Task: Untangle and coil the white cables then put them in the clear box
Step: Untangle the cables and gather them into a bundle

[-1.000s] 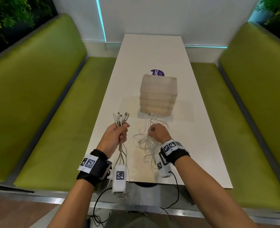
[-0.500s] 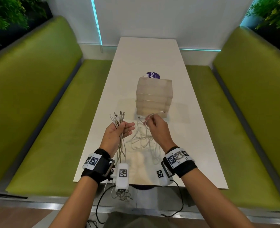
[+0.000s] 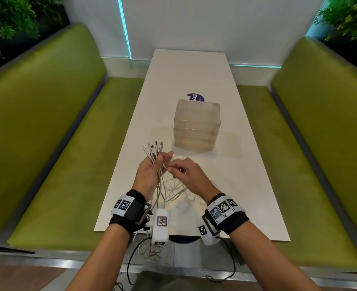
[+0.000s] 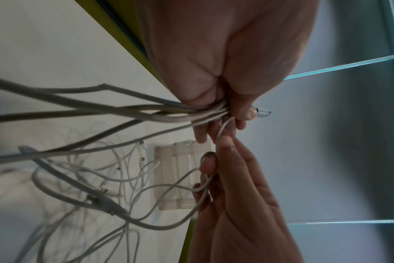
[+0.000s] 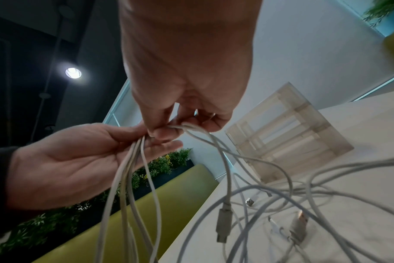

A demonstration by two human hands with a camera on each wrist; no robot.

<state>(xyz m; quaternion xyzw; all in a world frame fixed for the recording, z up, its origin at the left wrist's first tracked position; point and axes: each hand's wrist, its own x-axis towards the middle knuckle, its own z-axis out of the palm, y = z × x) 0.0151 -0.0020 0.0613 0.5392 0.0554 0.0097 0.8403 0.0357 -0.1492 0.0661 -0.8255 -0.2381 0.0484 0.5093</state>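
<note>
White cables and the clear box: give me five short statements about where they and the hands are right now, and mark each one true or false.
1. The left hand grips a bundle of white cables with the plug ends sticking up past the fingers. True.
2. The right hand rests flat on the table, holding nothing. False: it pinches a single cable beside the left hand's fingers.
3. The clear box stands on the table beyond both hands. True.
4. Coiled cables already lie inside the clear box. False: none shows in it; a loose tangle lies on the table under the hands.
5. A purple sticker shows behind the box. True.
</note>
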